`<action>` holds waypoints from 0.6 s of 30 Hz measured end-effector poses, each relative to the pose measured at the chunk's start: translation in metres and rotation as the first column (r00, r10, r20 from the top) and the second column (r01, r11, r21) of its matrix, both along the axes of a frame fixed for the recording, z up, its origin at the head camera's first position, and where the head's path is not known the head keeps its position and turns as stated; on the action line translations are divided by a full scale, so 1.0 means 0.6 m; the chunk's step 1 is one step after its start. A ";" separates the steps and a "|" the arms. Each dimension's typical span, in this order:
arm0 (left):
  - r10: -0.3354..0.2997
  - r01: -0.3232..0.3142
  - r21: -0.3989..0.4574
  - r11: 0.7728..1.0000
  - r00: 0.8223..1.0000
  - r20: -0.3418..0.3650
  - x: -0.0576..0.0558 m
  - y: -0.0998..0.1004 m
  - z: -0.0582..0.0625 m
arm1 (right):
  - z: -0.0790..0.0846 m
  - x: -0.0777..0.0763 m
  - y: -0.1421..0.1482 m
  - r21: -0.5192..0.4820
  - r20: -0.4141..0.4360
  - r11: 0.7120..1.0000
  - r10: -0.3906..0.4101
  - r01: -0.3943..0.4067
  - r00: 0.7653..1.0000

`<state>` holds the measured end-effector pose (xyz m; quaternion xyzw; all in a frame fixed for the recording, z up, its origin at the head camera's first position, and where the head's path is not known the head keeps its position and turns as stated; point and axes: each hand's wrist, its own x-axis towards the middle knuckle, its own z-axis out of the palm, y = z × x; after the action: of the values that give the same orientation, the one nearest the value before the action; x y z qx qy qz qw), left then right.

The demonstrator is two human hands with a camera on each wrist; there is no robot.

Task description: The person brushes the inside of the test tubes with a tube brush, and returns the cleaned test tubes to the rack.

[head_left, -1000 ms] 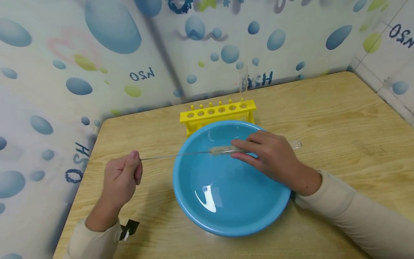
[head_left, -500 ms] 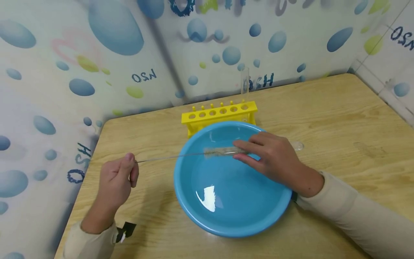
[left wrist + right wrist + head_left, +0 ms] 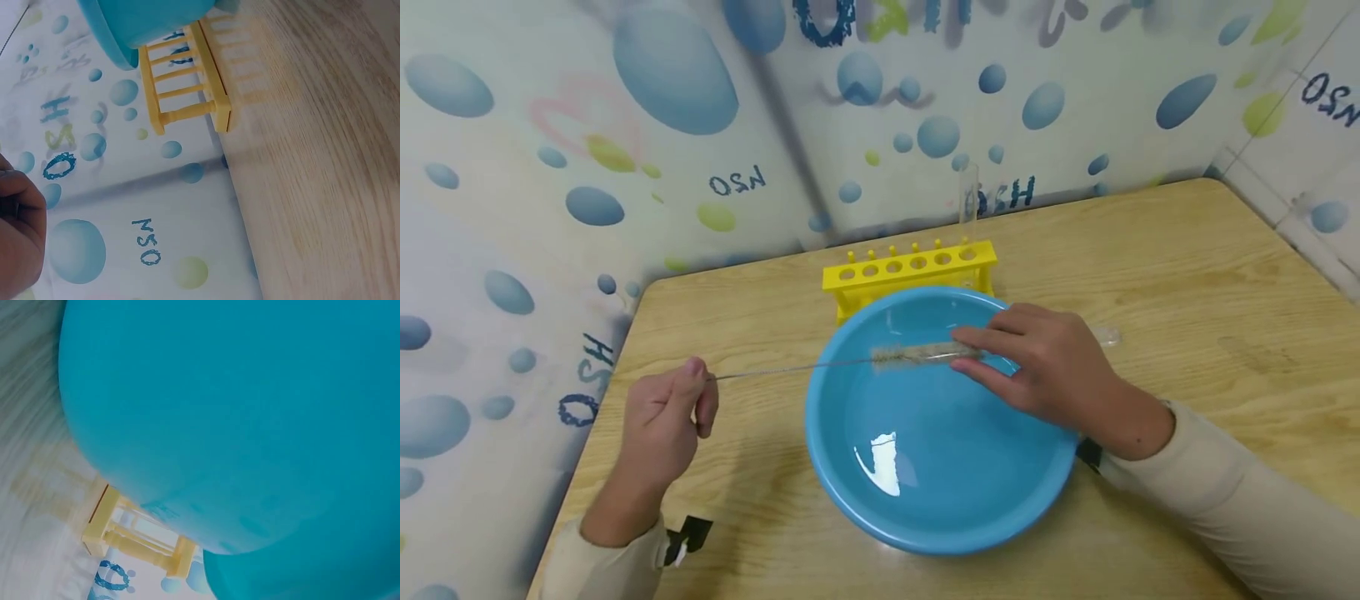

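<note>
Over the blue basin (image 3: 940,467), my right hand (image 3: 1052,371) pinches a clear test tube (image 3: 1107,336) that lies nearly level, its rounded end showing past the hand. A test tube brush (image 3: 886,357) enters the tube's left mouth, part of its pale bristles outside and part within. My left hand (image 3: 658,429) grips the far end of the brush's thin twisted wire handle, left of the basin. In the left wrist view, the curled left hand (image 3: 22,231) shows at the edge, with the wire (image 3: 14,30) above. The right wrist view hides the right hand, showing mostly basin wall (image 3: 206,425).
Behind the basin stands a yellow test tube rack (image 3: 910,268) with one clear tube (image 3: 968,200) upright in its right-end hole. The wooden table (image 3: 1187,275) meets a patterned wall (image 3: 790,108) at the back. The basin holds water that reflects light.
My left hand has moved left and slightly down, drawing the brush partway out, so more bristles show outside the tube. My right hand has shifted a little right with the tube.
</note>
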<state>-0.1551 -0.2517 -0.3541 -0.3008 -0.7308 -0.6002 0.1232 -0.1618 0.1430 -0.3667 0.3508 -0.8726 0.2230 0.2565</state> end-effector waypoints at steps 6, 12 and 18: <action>-0.003 0.003 0.002 1.000 0.999 0.033 -0.001 0.005 -0.001 | 0.006 -0.001 0.010 0.016 -0.008 1.000 -0.017 0.017 1.000; 0.033 -0.031 -0.044 0.999 0.998 0.047 0.000 0.014 0.004 | 0.013 0.006 0.020 0.027 -0.012 0.999 -0.037 0.037 0.999; 0.097 -0.090 -0.100 0.991 0.993 0.064 0.004 0.018 0.006 | 0.018 0.010 0.027 0.040 -0.008 0.998 -0.046 0.046 0.999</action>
<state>-0.1528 -0.2407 -0.3508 -0.2508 -0.7762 -0.5677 0.1112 -0.1561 0.1594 -0.3557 0.3365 -0.8838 0.1983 0.2576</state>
